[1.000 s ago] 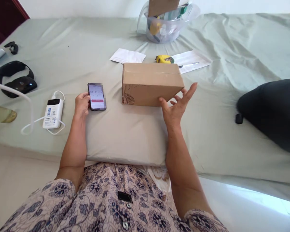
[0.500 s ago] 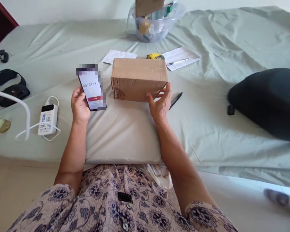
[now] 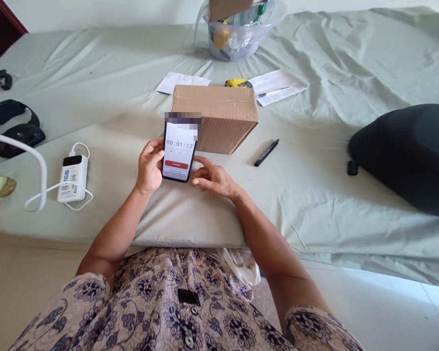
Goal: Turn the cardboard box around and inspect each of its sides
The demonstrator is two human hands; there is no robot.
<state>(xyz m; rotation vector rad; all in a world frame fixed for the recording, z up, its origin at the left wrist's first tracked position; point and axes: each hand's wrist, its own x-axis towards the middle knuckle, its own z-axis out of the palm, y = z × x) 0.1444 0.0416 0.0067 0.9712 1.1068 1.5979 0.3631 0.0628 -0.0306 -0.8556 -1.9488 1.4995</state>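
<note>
My left hand (image 3: 149,165) grips a black phone (image 3: 179,151), upright, its screen showing a running timer and a red button. My right hand (image 3: 214,179) hovers just right of the phone's lower edge, fingers stretched toward the screen and holding nothing. Both hands are above a grey-green pillow (image 3: 190,214) on the bed. A closed cardboard box (image 3: 219,114) stands on the pillow's far edge, right behind the phone. A black marker (image 3: 266,152) lies on the sheet to the right of the box.
A white power bank (image 3: 72,178) with a looped cable lies at left, black headgear (image 3: 12,126) beyond it. Behind the box are a yellow tape measure (image 3: 237,83), papers (image 3: 278,84) with a pen, and a clear plastic tub (image 3: 237,34). A black bag (image 3: 409,151) sits right.
My left hand lifted the phone off the bed and brought it to the middle, in front of the box. My right hand left the box's right side and moved to the phone.
</note>
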